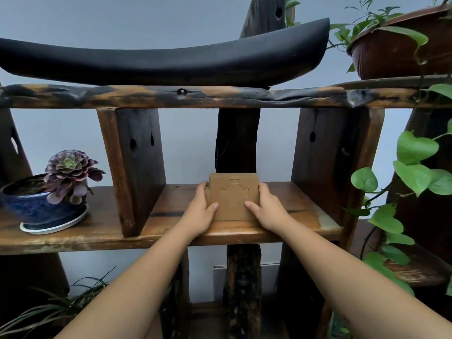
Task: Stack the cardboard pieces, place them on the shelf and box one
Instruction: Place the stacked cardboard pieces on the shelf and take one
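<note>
While resting on shelf (244,231), cardboard stack (233,195) between left hand (199,212), right hand (266,210)

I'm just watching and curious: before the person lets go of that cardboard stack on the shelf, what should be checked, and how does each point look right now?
1. Cardboard stack resting on the wooden shelf: ok, its lower edge meets the board.
2. Both sides held: ok, left hand and right hand flank it, thumbs on the front face.
3. Pieces aligned: not ok, one piece juts out at the left side by the left hand.
4. Distance from the shelf's front edge: cannot tell for sure; the stack looks close to it.
5. Room in the compartment: ok, bare board on both sides up to the dividers.
6. Neighbours out of the way: ok, the succulent pot stands in the next compartment.
</note>
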